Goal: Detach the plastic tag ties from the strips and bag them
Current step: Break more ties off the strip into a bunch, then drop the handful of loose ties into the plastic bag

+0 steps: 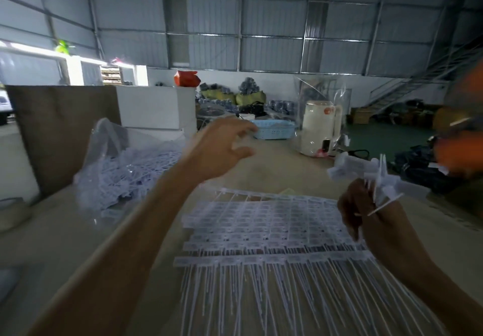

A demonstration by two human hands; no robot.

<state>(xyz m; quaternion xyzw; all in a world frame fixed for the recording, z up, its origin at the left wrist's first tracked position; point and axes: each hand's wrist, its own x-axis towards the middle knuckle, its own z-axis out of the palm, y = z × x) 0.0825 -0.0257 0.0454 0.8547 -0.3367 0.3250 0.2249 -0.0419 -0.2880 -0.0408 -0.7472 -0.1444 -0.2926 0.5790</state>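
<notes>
A stack of white tag-tie strips [264, 223] lies on the table in front of me, tails pointing toward me. My right hand [366, 213] grips a bundle of detached white tag ties [366, 173], raised above the stack's right edge. My left hand [224, 145] hovers over the table beyond the stack, fingers spread and holding nothing. A clear plastic bag [125, 163] filled with white ties sits to the left of that hand.
A brown cardboard sheet [62, 132] and a white box [156, 108] stand at the back left. A blue basket [274, 129] and a cream appliance [318, 129] sit at the far table edge. Another person in an orange sleeve [457, 150] is at the right.
</notes>
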